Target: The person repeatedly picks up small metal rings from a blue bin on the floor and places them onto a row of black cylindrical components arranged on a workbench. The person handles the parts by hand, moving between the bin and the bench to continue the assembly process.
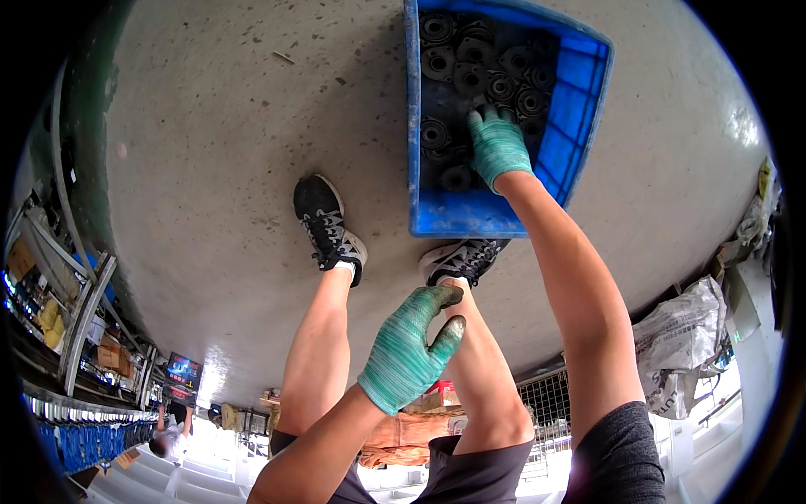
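My right hand [499, 149], in a green knitted glove, reaches into a blue plastic crate [470, 220]. Its fingertips touch dark round metal parts with flanges and centre holes, like this flanged part [438, 63]. The fingers point down and their tips are partly lost among the parts, so whether they grip one cannot be told. Above my knees hangs my left hand [407, 349] in a matching glove with dark, soiled fingertips. It is open, thumb and fingers apart, with nothing between them.
My black-and-grey shoes, a left shoe [323, 220] and a right shoe [466, 260], stand on a speckled concrete floor [227, 168], the right one against the crate. Metal racking [84, 323] lines the left. A white sack [684, 344] lies at the right. Another person [172, 433] shows at lower left.
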A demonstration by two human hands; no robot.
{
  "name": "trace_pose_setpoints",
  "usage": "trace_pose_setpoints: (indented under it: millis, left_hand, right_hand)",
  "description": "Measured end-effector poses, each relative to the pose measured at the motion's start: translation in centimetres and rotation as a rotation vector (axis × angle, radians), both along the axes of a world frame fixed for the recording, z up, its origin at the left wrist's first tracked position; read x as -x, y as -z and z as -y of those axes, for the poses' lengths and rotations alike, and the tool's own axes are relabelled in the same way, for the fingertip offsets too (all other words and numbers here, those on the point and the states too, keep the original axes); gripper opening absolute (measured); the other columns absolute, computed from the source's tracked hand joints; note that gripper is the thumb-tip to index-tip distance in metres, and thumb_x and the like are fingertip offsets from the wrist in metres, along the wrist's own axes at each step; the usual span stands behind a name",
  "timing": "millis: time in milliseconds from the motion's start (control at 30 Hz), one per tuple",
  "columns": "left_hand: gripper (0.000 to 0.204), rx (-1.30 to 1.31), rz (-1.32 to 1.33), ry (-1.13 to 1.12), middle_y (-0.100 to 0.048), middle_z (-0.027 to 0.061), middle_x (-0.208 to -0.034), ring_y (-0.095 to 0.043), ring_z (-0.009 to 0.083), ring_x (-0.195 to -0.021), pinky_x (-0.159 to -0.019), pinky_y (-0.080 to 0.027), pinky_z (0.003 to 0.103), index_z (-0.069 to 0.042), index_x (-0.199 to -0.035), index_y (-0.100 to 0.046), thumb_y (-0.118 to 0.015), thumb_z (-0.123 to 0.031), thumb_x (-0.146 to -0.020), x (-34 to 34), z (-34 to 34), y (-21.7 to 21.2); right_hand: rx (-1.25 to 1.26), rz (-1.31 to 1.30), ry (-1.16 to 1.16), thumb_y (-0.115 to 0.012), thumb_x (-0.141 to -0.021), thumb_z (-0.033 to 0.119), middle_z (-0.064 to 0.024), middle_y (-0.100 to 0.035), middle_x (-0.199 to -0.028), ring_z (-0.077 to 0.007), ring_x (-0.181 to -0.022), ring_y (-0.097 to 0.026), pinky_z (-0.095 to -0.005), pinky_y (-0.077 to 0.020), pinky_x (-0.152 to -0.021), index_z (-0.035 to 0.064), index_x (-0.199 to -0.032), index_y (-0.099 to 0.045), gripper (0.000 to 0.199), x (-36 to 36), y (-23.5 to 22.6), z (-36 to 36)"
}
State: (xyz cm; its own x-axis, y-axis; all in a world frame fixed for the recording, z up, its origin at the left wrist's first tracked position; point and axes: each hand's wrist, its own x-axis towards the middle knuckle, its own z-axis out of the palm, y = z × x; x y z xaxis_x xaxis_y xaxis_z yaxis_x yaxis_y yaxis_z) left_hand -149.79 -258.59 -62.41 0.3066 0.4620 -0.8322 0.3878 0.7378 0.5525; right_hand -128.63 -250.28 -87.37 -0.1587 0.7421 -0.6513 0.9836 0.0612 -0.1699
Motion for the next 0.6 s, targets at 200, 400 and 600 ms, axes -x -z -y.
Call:
trace_pose_setpoints:
  millis: [200,400,600]
  left_hand:
    - [0.039,0.161,0.036,-0.168,-0.065,0.0079,-0.122,-0.064,0.0190,-0.110,-0.096,-0.051,0.030,-0.002,-0.133,-0.055,-0.065,-0.010,-0.096,-0.5,-0.3,0.9]
    - [0.058,0.245,-0.003,-0.706,-0.057,0.0066,-0.131,-0.059,0.0149,-0.114,-0.099,-0.048,0.031,-0.005,-0.141,-0.048,-0.067,-0.038,-0.097,-0.8,-1.2,2.8]
    - [0.050,0.507,0.423,-0.671,-0.067,0.0078,-0.119,-0.065,0.0153,-0.105,-0.092,-0.054,0.029,-0.003,-0.134,-0.057,-0.071,-0.031,-0.095,-0.6,-1.7,1.3]
  right_hand:
    - [0.157,-0.286,0.360,-0.071,-0.083,0.005,-0.0206,-0.065,-0.119,-0.0405,-0.110,-0.063,-0.0496,-0.0527,-0.091,0.0062,-0.123,-0.054,0.043,-1.8,0.7,1.6]
    - [0.405,-1.099,1.137,-0.082,-0.080,0.003,-0.0070,-0.056,-0.110,-0.0157,-0.098,-0.054,-0.0327,-0.0528,-0.086,0.0060,-0.111,-0.043,0.050,0.0,-14.9,5.6]
    - [0.179,-0.776,0.639,-0.088,-0.077,0.024,-0.0119,-0.061,-0.114,-0.0229,-0.104,-0.062,-0.0369,-0.0521,-0.092,0.0031,-0.130,-0.053,0.066,2.3,-26.4,6.7]
